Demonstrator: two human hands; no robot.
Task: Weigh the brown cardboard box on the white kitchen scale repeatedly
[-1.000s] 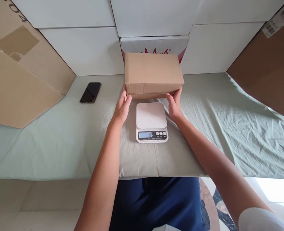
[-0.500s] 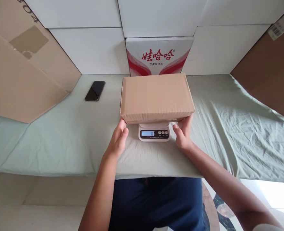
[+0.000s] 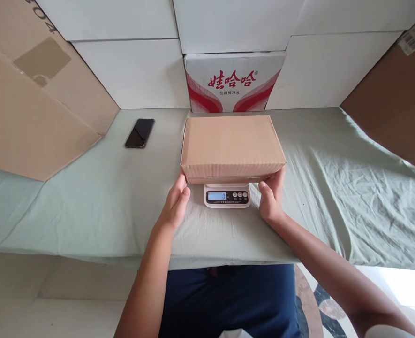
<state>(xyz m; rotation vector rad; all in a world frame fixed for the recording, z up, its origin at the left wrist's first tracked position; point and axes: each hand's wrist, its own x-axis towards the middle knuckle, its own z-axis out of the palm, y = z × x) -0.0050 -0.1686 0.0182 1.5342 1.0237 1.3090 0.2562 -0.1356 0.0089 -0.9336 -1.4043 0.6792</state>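
Note:
A closed brown cardboard box [image 3: 232, 141] is over a white digital kitchen scale [image 3: 227, 205], covering its platform. The scale's lit display reads 0, with three round buttons to its right. My left hand [image 3: 175, 201] grips the box's near left corner, fingers hidden beneath it and thumb outside. At the near right corner my right hand [image 3: 273, 196] holds the box in the same way, its thumb by the front edge. Whether the box touches the platform is hidden from view.
A black smartphone [image 3: 140, 133] lies to the left on the green cloth [image 3: 98, 206]. Behind the box stands a white-and-red carton [image 3: 233, 96] against white panels. Large brown cardboard sheets [image 3: 49, 122] rise on the left and also on the right.
The box has lowered slightly toward the scale and levelled, with both hands moving along with it. The display still reads 0. The camera view has shifted a little.

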